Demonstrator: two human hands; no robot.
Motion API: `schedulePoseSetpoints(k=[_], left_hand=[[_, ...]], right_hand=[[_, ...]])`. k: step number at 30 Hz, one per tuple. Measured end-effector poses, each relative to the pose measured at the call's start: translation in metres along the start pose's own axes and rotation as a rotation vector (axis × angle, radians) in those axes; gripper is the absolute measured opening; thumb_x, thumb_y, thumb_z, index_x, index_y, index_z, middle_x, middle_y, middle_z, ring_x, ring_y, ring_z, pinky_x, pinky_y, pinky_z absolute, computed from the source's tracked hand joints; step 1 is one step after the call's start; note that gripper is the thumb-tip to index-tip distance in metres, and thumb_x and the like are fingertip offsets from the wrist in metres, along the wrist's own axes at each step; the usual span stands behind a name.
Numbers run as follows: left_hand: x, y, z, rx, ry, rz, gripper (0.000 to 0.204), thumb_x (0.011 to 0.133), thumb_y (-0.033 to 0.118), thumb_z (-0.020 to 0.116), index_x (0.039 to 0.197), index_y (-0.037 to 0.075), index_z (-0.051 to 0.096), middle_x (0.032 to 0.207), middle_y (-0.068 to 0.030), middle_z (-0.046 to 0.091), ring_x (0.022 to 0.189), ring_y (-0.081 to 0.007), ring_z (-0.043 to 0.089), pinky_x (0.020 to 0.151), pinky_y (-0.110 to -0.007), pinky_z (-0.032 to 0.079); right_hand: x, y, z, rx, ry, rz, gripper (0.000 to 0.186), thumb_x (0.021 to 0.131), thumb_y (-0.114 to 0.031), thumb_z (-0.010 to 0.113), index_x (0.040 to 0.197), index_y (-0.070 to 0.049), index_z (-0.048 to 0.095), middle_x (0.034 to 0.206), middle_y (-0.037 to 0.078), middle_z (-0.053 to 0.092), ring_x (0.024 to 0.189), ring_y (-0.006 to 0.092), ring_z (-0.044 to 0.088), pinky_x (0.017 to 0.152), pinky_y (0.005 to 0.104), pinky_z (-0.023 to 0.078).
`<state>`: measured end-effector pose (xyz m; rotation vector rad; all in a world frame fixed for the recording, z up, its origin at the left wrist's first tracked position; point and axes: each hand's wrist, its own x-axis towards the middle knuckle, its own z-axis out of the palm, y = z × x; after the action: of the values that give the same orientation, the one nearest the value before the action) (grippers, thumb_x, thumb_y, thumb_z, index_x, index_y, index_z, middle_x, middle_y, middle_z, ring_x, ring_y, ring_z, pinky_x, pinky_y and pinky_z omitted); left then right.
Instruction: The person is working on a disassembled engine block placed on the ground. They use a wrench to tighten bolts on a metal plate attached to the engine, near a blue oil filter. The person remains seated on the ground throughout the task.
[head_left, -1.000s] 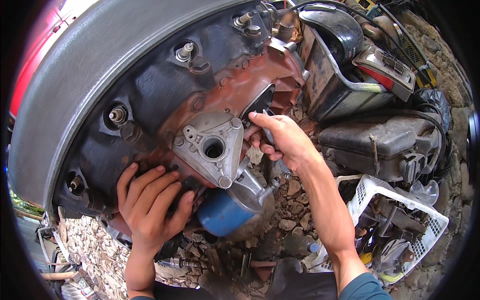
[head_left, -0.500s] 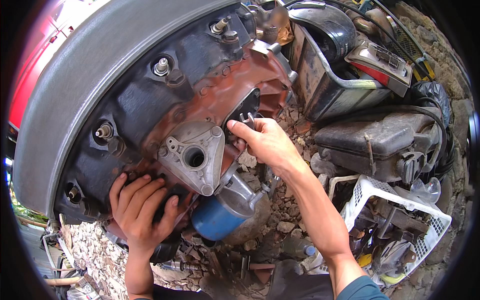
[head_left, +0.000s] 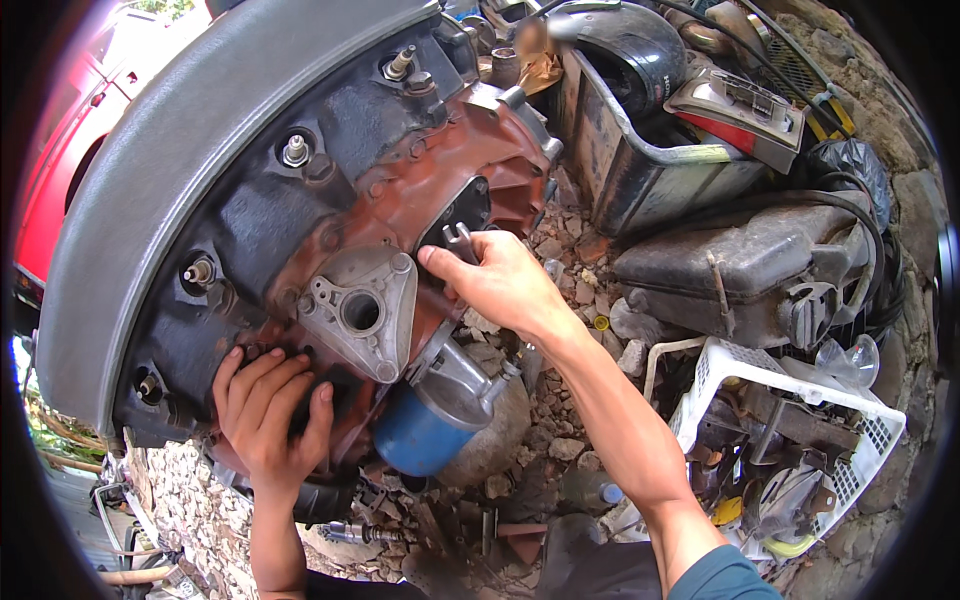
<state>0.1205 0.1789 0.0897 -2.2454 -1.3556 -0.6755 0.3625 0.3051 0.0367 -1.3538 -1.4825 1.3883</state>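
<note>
A large engine block (head_left: 372,235), painted reddish brown and black, fills the middle and left. My right hand (head_left: 510,280) is closed, thumb against fingers, on an open-end wrench (head_left: 458,240). Only its forked jaw shows clearly, in front of a black cover plate (head_left: 468,200) on the block; the rest is hidden in my fingers. My left hand (head_left: 265,420) lies on the block's lower side with fingers spread, holding nothing I can see. Between my hands are a grey three-cornered metal flange (head_left: 340,325) with a round hole and a blue oil filter (head_left: 420,432) below it.
Spark plugs (head_left: 295,150) stick up along the black side, beside a grey padded rim (head_left: 150,170). At right are a black bin (head_left: 650,190), a black plastic box (head_left: 735,262) and a white crate (head_left: 870,440) of metal parts. Stones (head_left: 567,448) cover the ground.
The whole scene has shifted slightly left in view. The wrench jaw has turned a little in my right hand. My left hand stays on the block.
</note>
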Motion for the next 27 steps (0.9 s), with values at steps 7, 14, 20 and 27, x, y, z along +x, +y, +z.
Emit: schedulePoseSetpoints(k=[7, 14, 20, 27], left_hand=[[0.001, 0.0, 0.001, -0.002, 0.081, 0.024, 0.01, 0.075, 0.007, 0.077, 0.083, 0.004, 0.072, 0.092, -0.0058, 0.073, 0.101, -0.0248, 0.067, 0.104, -0.047, 0.043], [-0.002, -0.002, 0.002, -0.032, 0.146, 0.05, 0.01, 0.077, 0.006, 0.077, 0.084, 0.004, 0.071, 0.093, -0.0059, 0.073, 0.1, -0.0254, 0.067, 0.104, -0.047, 0.044], [-0.003, -0.003, 0.006, -0.035, 0.217, 0.095, 0.009, 0.077, 0.011, 0.078, 0.08, 0.006, 0.07, 0.09, -0.004, 0.073, 0.096, -0.0229, 0.068, 0.101, -0.044, 0.046], [-0.02, -0.015, 0.0, -0.259, 0.495, 0.268, 0.013, 0.084, 0.01, 0.071, 0.075, 0.005, 0.063, 0.082, -0.0057, 0.07, 0.082, -0.0265, 0.069, 0.076, -0.039, 0.054]], right_hand=[[0.006, 0.01, 0.011, 0.046, 0.055, -0.051, 0.035, 0.087, -0.033, 0.072, 0.087, 0.001, 0.068, 0.079, 0.012, 0.07, 0.077, 0.0206, 0.066, 0.074, 0.0375, 0.052], [-0.006, -0.002, 0.011, 0.234, -0.027, 0.038, 0.024, 0.091, -0.029, 0.071, 0.088, -0.006, 0.066, 0.074, -0.001, 0.063, 0.059, 0.0057, 0.051, 0.05, 0.0241, 0.039], [-0.003, 0.006, 0.014, 0.383, -0.017, 0.061, 0.025, 0.096, -0.031, 0.066, 0.089, -0.007, 0.067, 0.071, -0.001, 0.064, 0.05, 0.0039, 0.041, 0.042, 0.0222, 0.029], [-0.003, -0.001, 0.022, 0.241, 0.099, -0.004, 0.014, 0.092, -0.02, 0.071, 0.086, -0.009, 0.064, 0.072, -0.003, 0.058, 0.056, 0.0038, 0.044, 0.049, 0.0235, 0.035]])
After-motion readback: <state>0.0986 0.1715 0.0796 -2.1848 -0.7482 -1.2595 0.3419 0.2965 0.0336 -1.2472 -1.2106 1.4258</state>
